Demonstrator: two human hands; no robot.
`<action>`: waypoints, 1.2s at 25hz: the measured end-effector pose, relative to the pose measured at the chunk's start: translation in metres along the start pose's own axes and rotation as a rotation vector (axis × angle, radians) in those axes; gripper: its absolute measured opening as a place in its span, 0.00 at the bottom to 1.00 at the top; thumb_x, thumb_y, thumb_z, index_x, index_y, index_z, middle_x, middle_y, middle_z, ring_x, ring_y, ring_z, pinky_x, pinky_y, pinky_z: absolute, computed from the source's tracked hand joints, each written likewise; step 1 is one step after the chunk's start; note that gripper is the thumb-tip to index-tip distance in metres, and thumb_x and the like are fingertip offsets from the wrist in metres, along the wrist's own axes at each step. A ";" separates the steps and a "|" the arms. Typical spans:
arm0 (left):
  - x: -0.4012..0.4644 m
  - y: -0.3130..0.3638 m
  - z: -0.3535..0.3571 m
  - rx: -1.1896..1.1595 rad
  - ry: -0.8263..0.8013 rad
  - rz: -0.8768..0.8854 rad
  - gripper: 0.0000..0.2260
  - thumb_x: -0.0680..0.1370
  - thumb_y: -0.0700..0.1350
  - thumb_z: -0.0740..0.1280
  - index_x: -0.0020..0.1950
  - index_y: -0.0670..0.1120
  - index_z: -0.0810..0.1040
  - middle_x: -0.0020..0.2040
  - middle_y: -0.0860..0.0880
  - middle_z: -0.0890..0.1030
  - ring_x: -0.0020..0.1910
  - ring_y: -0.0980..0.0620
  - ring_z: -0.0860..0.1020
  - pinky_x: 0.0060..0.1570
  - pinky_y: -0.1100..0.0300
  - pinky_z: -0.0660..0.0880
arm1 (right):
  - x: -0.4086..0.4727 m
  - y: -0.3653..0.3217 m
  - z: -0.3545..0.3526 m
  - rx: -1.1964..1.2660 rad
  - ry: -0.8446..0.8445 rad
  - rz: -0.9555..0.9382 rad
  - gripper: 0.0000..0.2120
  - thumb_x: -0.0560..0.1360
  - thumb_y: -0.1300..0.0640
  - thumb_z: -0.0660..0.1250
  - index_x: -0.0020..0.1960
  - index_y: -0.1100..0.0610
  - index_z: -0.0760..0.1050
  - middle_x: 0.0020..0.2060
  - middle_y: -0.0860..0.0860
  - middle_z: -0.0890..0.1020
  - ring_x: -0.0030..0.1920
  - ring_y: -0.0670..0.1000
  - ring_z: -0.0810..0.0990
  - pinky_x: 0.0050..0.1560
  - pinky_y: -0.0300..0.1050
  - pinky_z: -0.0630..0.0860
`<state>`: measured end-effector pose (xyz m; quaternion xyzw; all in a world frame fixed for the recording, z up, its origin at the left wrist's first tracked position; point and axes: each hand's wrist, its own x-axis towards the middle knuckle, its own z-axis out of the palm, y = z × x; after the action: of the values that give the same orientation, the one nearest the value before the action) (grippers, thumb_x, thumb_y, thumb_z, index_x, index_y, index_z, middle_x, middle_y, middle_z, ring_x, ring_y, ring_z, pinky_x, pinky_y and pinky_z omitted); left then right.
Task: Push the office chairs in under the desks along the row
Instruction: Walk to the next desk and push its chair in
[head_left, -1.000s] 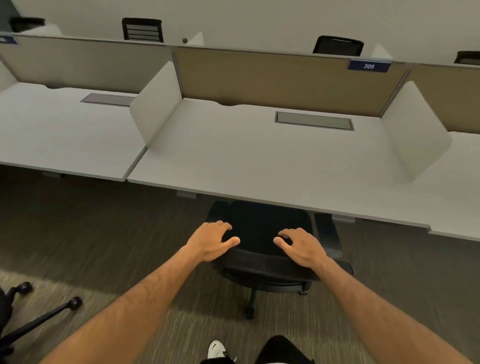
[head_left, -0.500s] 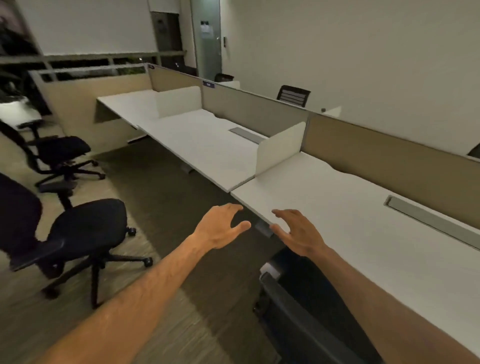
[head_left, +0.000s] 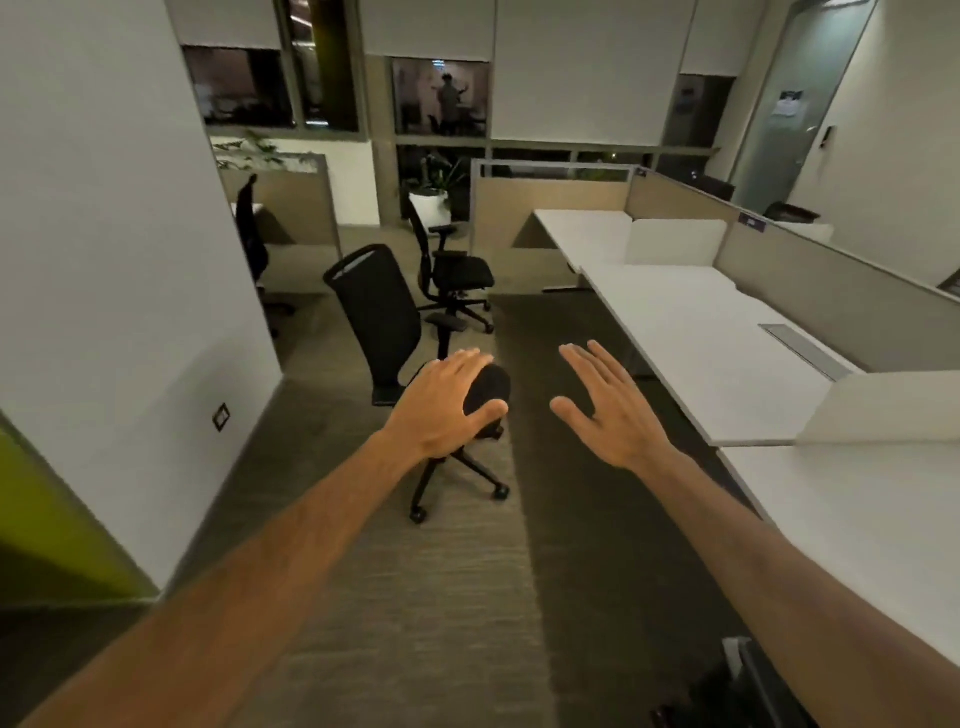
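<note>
Hands: my left hand (head_left: 441, 410) and right hand (head_left: 608, 410) are raised, fingers spread, holding nothing.
Near chair (head_left: 395, 343): stands out in the aisle, well apart from the desk (head_left: 691, 332), back toward the wall (head_left: 104, 260).
Far chair (head_left: 452, 265): behind it, also out on the carpet (head_left: 467, 571).
Partitions (head_left: 831, 275): along the desk row's far side.

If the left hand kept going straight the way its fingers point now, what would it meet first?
Most likely the nearest office chair: the open left hand overlaps its seat in this view, fingers pointing along it. Depth is unclear, so I can't tell whether it already touches.
</note>
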<state>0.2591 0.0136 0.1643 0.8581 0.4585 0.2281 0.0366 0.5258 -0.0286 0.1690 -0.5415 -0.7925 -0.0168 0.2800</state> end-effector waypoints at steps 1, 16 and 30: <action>-0.008 -0.019 -0.013 0.011 0.013 -0.019 0.42 0.76 0.74 0.49 0.81 0.48 0.61 0.81 0.47 0.63 0.80 0.49 0.58 0.77 0.51 0.52 | 0.018 -0.016 0.009 0.012 0.007 -0.034 0.36 0.80 0.31 0.51 0.81 0.50 0.55 0.80 0.49 0.60 0.81 0.49 0.48 0.79 0.55 0.53; -0.079 -0.333 -0.131 0.164 0.035 -0.204 0.38 0.79 0.75 0.49 0.83 0.54 0.54 0.84 0.49 0.48 0.81 0.46 0.55 0.76 0.47 0.48 | 0.243 -0.240 0.222 0.223 0.022 -0.153 0.37 0.78 0.30 0.51 0.82 0.47 0.50 0.81 0.47 0.56 0.81 0.46 0.44 0.78 0.55 0.51; 0.067 -0.580 -0.132 0.194 -0.036 -0.323 0.44 0.76 0.77 0.44 0.84 0.52 0.45 0.85 0.49 0.46 0.82 0.49 0.49 0.80 0.49 0.45 | 0.518 -0.230 0.412 0.235 -0.114 -0.267 0.36 0.81 0.31 0.50 0.82 0.49 0.50 0.81 0.50 0.56 0.81 0.50 0.45 0.79 0.58 0.52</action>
<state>-0.2117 0.3822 0.1485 0.7768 0.6094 0.1587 -0.0018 0.0177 0.4519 0.1251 -0.3951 -0.8684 0.0695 0.2915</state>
